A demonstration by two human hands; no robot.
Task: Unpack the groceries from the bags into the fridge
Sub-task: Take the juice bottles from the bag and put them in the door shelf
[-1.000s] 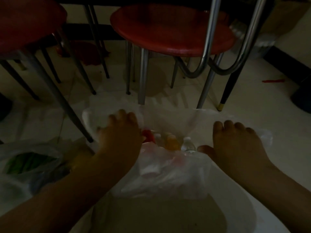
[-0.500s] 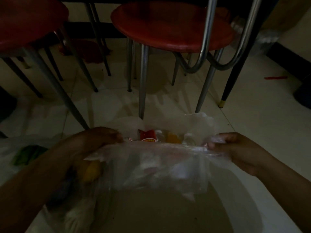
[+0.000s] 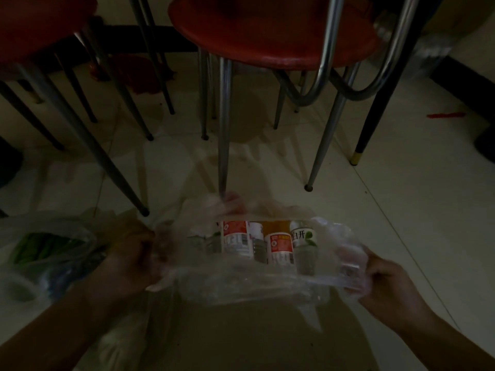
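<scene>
A clear plastic bag [image 3: 241, 282] lies on the pale tiled floor in front of me, stretched wide between my hands. My left hand [image 3: 131, 253] grips its left edge. At the right edge, my right hand [image 3: 388, 285] pinches the plastic. Inside stand several bottles: one with a red and white label [image 3: 235, 236], one with an orange label [image 3: 278, 245], and a clear one with a white and green label [image 3: 304, 239]. The fridge is not in view.
A second plastic bag with green vegetables [image 3: 45, 250] lies at my left. Red stools [image 3: 267, 30] on metal legs [image 3: 223, 124] stand just beyond the bag. A black table leg [image 3: 369, 124] is at the right.
My hands went from resting on top of the bag to gripping its two edges and pulling them apart. The bag mouth now gapes and the bottles show plainly.
</scene>
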